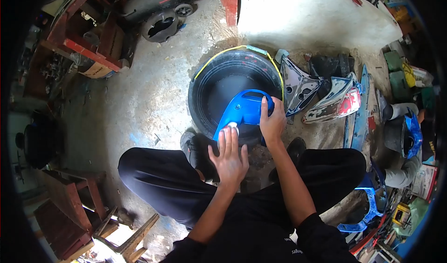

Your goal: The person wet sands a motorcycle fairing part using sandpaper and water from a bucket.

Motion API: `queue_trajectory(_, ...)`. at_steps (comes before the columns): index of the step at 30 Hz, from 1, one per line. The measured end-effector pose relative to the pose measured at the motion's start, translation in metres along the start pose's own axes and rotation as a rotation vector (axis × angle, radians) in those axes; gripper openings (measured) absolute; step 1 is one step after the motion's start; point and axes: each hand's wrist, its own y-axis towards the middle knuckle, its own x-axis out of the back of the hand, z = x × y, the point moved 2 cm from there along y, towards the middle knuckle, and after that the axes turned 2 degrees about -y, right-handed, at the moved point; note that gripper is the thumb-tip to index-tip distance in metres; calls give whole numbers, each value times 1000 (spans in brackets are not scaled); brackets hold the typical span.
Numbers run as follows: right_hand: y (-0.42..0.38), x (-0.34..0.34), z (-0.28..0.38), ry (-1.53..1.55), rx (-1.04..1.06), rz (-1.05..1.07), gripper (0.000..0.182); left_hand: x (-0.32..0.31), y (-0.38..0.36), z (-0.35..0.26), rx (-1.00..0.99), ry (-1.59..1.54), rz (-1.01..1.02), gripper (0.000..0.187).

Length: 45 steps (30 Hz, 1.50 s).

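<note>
Two hands work on a blue panel point(242, 111) that rests over a black tyre point(205, 83) on the floor point(149, 90). The right hand point(272, 121) grips the panel's edge, fingers curled around it. The left hand point(229, 158) lies flat — fingers spread — pressing a small white pad point(231, 126) against the panel's lower end. More panels point(321, 95) lie just right of the tyre.
</note>
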Motion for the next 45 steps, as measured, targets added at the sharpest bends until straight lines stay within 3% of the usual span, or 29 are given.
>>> queue_trajectory(9, 0, -1, -5, 24, -2, 34, 42, -12, 94, -11, 53, -186, -117, 59)
queue_trajectory(15, -2, 1, -1, -10, -7, 0, 41, -2, -5, 23, 108, -25, 4, 61)
queue_trajectory(21, -1, -2, -6, 2, 5, 13, 39, -13, 100, -4, 37, -232, -43, 59)
queue_trajectory(24, 0, -3, -4, -19, 6, 0, 40, -7, 73, 1, -25, -194, -33, 59)
queue_trajectory(28, 2, -3, -2, -25, -5, -16, 40, 3, -9, 21, 48, 5, 19, 65)
queue_trajectory(33, -1, -1, -5, 25, 9, -5, 41, -3, 72, -2, 21, -224, -60, 63)
queue_trajectory(36, 0, -2, -6, 11, -22, 31, 42, -17, 104, -8, -26, -194, -66, 59)
queue_trajectory(41, 2, -7, -4, -40, -27, 33, 44, -2, 6, 22, -7, -64, -11, 63)
queue_trajectory(45, 0, -2, -3, 14, -38, 42, 45, -1, 25, 11, 36, -107, -58, 63)
